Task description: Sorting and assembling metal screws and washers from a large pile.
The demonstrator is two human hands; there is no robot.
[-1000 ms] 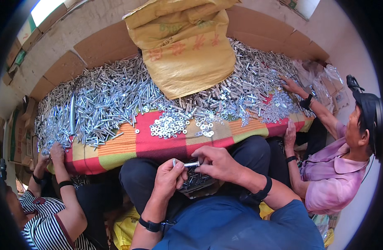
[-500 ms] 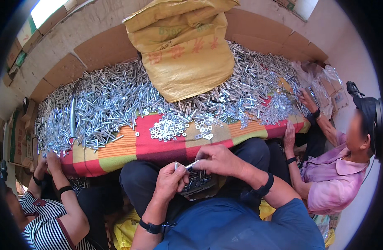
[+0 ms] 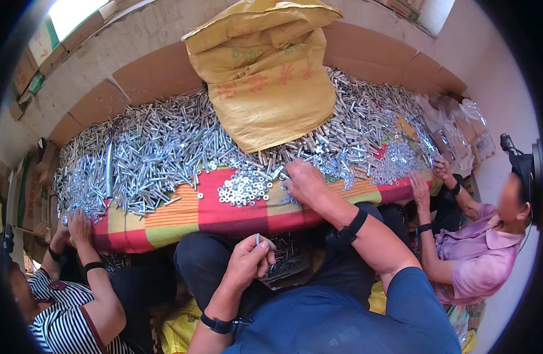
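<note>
Low in front of my body, my left hand (image 3: 248,262) is closed, with the end of a small grey metal piece (image 3: 258,239) showing at its thumb and forefinger. The rest of that piece is hidden by the fingers. My right hand (image 3: 307,184) reaches out to the near edge of the heap of silver metal rods and sleeves (image 3: 165,150). Its fingers are bent inward at the heap, and what they pinch, if anything, I cannot make out. Just left of them lies a pile of flat washers (image 3: 244,187) on the checked cloth (image 3: 215,207).
A yellow woven sack (image 3: 271,100) lies over the heap's middle. At the left a co-worker's hands (image 3: 77,227) work at the heap; another's hands (image 3: 422,192) do so at the right. Below the cloth's edge, a container of metal parts (image 3: 286,259) stands between my legs.
My right hand has left my left hand and moved forward to the heap. My left hand stays low, still closed. The right co-worker's far hand has shifted slightly.
</note>
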